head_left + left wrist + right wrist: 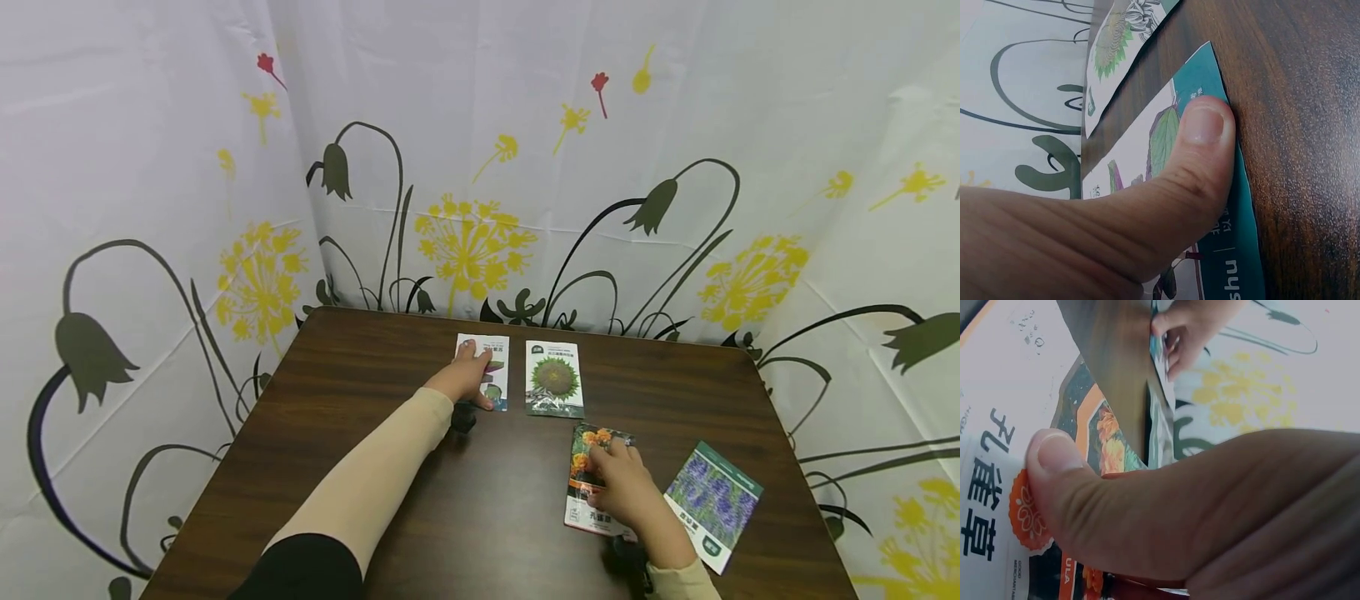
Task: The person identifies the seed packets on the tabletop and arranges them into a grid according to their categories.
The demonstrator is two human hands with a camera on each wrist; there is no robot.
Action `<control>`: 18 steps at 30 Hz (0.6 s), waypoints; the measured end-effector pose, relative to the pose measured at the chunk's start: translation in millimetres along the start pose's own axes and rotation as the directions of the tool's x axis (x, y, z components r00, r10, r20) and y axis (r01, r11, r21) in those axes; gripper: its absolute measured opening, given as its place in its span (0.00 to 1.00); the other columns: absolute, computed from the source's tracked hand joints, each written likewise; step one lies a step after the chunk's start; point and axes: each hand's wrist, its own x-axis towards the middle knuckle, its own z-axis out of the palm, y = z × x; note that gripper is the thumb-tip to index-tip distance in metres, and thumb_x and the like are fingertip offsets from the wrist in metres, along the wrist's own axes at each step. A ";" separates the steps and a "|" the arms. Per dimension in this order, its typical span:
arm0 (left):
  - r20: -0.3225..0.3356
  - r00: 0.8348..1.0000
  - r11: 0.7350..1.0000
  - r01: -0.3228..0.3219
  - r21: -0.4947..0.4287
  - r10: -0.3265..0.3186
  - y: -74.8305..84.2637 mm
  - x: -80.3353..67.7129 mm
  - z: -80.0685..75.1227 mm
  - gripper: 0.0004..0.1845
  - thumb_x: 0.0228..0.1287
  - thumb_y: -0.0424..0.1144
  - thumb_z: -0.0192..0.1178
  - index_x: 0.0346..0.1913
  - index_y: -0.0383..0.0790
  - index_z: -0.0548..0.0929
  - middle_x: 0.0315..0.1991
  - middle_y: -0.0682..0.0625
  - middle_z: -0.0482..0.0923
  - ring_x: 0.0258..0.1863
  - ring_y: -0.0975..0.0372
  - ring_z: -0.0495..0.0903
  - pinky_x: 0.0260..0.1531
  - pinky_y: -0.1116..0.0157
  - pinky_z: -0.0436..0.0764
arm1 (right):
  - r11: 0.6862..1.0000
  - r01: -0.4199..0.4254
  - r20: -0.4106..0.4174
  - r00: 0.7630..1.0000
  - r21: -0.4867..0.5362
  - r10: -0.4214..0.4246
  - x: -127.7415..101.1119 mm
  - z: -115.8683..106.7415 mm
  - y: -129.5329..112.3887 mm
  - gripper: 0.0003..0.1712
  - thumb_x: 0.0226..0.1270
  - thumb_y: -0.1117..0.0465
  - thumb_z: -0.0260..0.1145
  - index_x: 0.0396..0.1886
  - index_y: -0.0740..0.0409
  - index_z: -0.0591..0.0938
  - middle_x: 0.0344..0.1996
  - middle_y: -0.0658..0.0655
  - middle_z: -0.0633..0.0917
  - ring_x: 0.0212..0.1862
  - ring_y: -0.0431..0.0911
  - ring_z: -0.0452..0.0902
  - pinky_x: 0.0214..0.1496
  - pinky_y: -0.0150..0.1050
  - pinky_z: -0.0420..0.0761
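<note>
In the head view my left hand (467,377) lies over a white seed packet (493,343), its fingers towards the far end and its thumb near the front edge. The left wrist view shows that thumb (1204,134) resting on the packet's teal border. My right hand (624,483) grips a marigold seed packet (600,518) with orange flowers and a white lower part. Up close in the right wrist view, the right thumb (1057,459) presses on its printed front beside large black characters; the other fingertips are hidden there.
A sunflower seed packet (554,379) lies just right of the left hand's packet. Right of the right hand, a packet with purple flowers (712,500) lies slanted on the dark wooden table (360,367). A flower-patterned curtain (480,150) stands behind the table.
</note>
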 end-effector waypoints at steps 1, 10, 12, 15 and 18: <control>-0.001 1.000 1.000 0.000 0.002 0.000 -0.3 0.0 -0.2 0.66 0.52 0.50 0.87 0.88 0.41 0.57 0.90 0.30 0.37 0.90 0.39 0.38 0.88 0.42 0.51 | 1.000 0.010 0.001 1.000 -0.004 -0.010 0.4 1.1 -2.8 0.27 0.47 0.63 0.91 0.37 0.46 0.80 0.37 0.53 0.71 0.42 0.52 0.64 0.37 0.46 0.65; 0.001 1.000 1.000 0.003 0.013 -0.003 0.4 -0.3 -1.7 0.65 0.53 0.50 0.87 0.88 0.40 0.57 0.89 0.29 0.39 0.90 0.38 0.38 0.87 0.41 0.52 | 0.996 0.083 -0.021 0.996 -0.011 -0.083 3.5 15.0 -27.7 0.27 0.43 0.63 0.92 0.35 0.45 0.81 0.36 0.51 0.70 0.42 0.51 0.65 0.37 0.45 0.65; 0.000 1.000 1.000 0.004 0.011 -0.004 0.8 -0.4 -1.9 0.65 0.52 0.50 0.87 0.88 0.41 0.57 0.90 0.30 0.39 0.90 0.38 0.39 0.87 0.41 0.53 | 0.994 0.110 -0.026 0.994 -0.002 -0.110 4.2 18.1 -33.8 0.27 0.43 0.63 0.92 0.36 0.46 0.81 0.36 0.51 0.70 0.42 0.50 0.65 0.37 0.45 0.64; 0.006 1.000 1.000 0.007 0.011 -0.007 1.2 -0.5 -1.6 0.64 0.54 0.48 0.86 0.88 0.41 0.56 0.90 0.30 0.38 0.90 0.39 0.38 0.87 0.41 0.52 | 0.989 0.145 -0.026 0.989 0.006 -0.145 5.3 24.6 -44.9 0.27 0.44 0.63 0.91 0.36 0.47 0.81 0.37 0.51 0.70 0.41 0.50 0.64 0.38 0.46 0.64; 0.006 1.000 1.000 0.006 0.003 -0.006 1.3 -0.7 -1.5 0.63 0.56 0.47 0.86 0.88 0.41 0.56 0.90 0.30 0.37 0.90 0.39 0.37 0.87 0.41 0.53 | 0.984 0.180 -0.016 0.984 0.022 -0.179 6.7 30.6 -56.2 0.25 0.47 0.62 0.91 0.37 0.48 0.81 0.38 0.52 0.71 0.41 0.49 0.64 0.37 0.46 0.65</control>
